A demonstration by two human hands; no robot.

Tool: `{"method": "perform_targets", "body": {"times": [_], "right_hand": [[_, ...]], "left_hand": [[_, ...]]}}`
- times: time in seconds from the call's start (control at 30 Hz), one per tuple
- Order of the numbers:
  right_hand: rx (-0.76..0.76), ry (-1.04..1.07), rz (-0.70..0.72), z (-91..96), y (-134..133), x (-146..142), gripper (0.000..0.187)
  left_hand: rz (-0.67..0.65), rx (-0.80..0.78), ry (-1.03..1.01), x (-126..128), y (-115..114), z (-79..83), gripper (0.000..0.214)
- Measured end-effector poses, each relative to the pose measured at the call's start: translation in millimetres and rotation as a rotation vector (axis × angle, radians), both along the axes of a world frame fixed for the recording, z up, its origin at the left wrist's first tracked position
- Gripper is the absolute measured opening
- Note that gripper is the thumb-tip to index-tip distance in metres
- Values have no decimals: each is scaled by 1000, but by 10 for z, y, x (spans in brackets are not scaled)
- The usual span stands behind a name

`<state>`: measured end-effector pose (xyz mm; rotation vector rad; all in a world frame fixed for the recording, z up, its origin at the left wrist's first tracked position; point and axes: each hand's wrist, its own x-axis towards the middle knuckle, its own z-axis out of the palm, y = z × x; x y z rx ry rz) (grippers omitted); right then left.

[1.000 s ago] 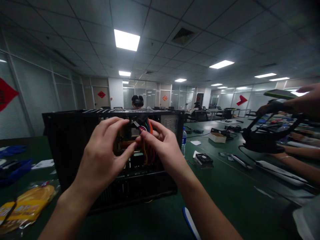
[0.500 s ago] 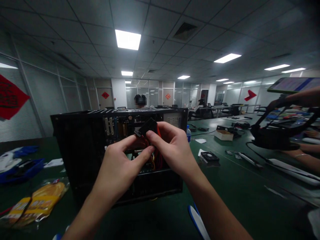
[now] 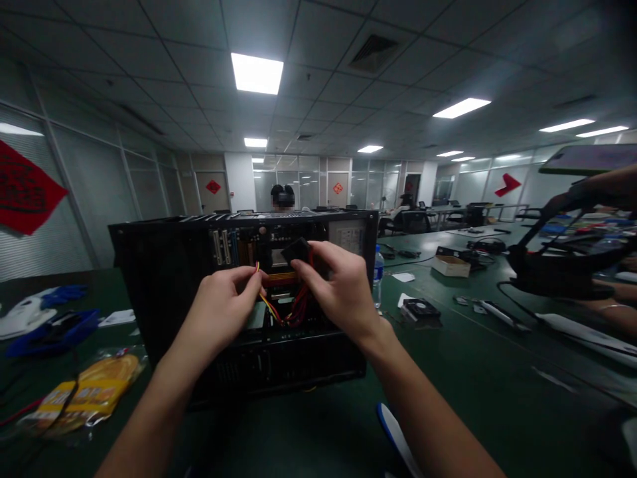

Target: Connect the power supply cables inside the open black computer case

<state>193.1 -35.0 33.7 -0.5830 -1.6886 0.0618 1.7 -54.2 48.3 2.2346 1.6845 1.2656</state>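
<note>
A black computer case [image 3: 164, 285] lies on the green table with its open side facing me; circuit boards and wires show inside. My left hand [image 3: 226, 299] is closed in a pinch on a thin red-and-yellow cable [image 3: 270, 307] in front of the opening. My right hand [image 3: 343, 285] grips a small black rectangular part [image 3: 297, 251] between thumb and fingers; its exact kind cannot be made out. Red wires run down beside the right fingers into the case. The cable's end in the left fingers is mostly hidden.
To the left are a blue tray [image 3: 54, 332] and a yellow snack bag [image 3: 89, 395]. A water bottle [image 3: 377, 275], a hard drive [image 3: 421, 309] and an open small box [image 3: 450, 266] stand right. At far right, another person's hand is beside a black headset-like frame [image 3: 552, 272].
My left hand has moved left and down from the black part and now pinches the red-and-yellow cable. My right hand keeps the black part in nearly the same place.
</note>
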Motion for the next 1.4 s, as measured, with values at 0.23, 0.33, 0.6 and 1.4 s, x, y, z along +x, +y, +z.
{"method": "perform_targets", "body": {"times": [0.23, 0.33, 0.6, 1.4], "right_hand": [[16, -515, -217, -462, 529, -240, 15], [-295, -474, -278, -674, 750, -253, 18], [-875, -267, -175, -927, 1070, -232, 21], [-924, -346, -162, -910, 1038, -254, 27]], "left_hand": [[-42, -242, 55, -179, 647, -419, 31], [40, -312, 212, -155, 815, -654, 33], [173, -377, 275, -41, 1041, -991, 30], [170, -395, 324, 59, 1089, -944, 32]]}}
